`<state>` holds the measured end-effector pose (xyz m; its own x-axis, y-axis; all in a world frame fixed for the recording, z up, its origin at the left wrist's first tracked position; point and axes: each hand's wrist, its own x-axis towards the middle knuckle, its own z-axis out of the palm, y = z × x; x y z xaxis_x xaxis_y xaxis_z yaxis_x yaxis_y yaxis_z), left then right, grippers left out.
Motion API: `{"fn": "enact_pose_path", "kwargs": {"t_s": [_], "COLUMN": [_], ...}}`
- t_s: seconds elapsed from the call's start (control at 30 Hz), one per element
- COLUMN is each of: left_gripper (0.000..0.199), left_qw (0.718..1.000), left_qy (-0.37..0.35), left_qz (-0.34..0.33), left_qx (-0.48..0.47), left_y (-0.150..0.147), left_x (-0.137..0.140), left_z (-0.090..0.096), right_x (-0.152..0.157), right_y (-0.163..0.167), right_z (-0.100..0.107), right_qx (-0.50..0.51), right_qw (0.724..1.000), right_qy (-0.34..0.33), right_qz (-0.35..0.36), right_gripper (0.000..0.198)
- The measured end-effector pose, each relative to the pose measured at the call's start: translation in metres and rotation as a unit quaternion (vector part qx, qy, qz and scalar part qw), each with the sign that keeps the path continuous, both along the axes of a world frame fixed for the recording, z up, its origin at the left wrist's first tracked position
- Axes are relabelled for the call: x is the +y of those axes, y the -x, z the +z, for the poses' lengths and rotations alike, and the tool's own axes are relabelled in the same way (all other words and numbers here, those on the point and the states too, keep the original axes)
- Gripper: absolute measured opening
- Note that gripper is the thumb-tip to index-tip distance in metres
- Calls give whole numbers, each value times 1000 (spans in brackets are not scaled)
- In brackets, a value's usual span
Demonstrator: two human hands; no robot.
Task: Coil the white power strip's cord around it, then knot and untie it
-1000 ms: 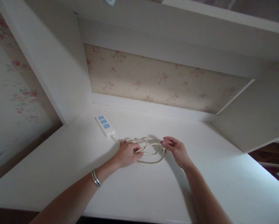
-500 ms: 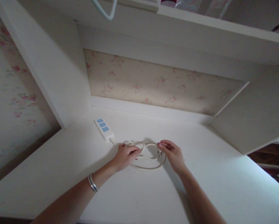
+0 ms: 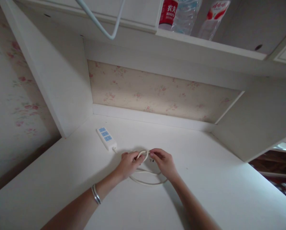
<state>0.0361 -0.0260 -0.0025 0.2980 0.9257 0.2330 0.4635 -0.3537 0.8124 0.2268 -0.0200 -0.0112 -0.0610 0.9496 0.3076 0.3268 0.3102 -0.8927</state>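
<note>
A white power strip (image 3: 106,139) with blue socket faces lies on the white desktop, its cord running toward my hands. My left hand (image 3: 130,163) is closed around loops of the white cord (image 3: 147,183), near the strip's cord end. Close beside it, my right hand (image 3: 163,161) pinches the cord near its plug (image 3: 152,160), whose metal prongs show under the fingers. A small loop of cord stands up between both hands. Larger loops rest on the desk below them. My fingers hide part of the bundle.
Above hangs a white cabinet (image 3: 138,12) with a pale curved bar (image 3: 104,30) in front. Bottles, one with a red label (image 3: 168,14), stand in its open shelf. White side panels (image 3: 59,76) and a floral back wall (image 3: 157,92) bound the desktop (image 3: 205,179).
My right hand has moved left with the plug end, closer to my left hand. The view has tipped upward, showing more of the shelf bottles.
</note>
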Motion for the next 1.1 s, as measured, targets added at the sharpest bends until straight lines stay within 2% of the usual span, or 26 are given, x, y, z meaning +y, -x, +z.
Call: {"fn": "enact_pose_path", "kwargs": {"t_s": [0.2, 0.3, 0.37, 0.43, 0.5, 0.73, 0.97, 1.1], "left_gripper": [43, 41, 38, 35, 34, 29, 31, 32], "left_qw": [992, 986, 985, 986, 987, 993, 992, 986], "left_qy": [-75, -94, -98, -95, -91, -82, -89, -39], "left_qz": [58, 91, 101, 102, 102, 69, 63, 98], "left_qx": [88, 104, 102, 93, 82, 52, -56, -129], "left_y": [-2, -1, -1, -1, -2, -1, 6, 11], "left_x": [-1, -1, 1, 2, 3, 3, 6, 9], "left_z": [-3, -7, -9, -10, -9, -6, -4, -3], "right_x": [-1, -3, -5, -7, -10, -13, -1, 5], "right_y": [13, 18, 21, 24, 28, 33, -7, -27], "right_z": [10, 15, 18, 20, 20, 16, 17, 7], "right_qx": [-118, -134, -142, -144, -144, -117, -112, -27], "right_qw": [985, 980, 980, 983, 985, 989, 979, 983], "right_qy": [-123, -138, -105, -47, -3, 60, 44, 117], "right_qz": [6, -45, -91, -106, -96, -72, -165, -137], "right_gripper": [21, 22, 25, 28, 29, 22, 12, 15]}}
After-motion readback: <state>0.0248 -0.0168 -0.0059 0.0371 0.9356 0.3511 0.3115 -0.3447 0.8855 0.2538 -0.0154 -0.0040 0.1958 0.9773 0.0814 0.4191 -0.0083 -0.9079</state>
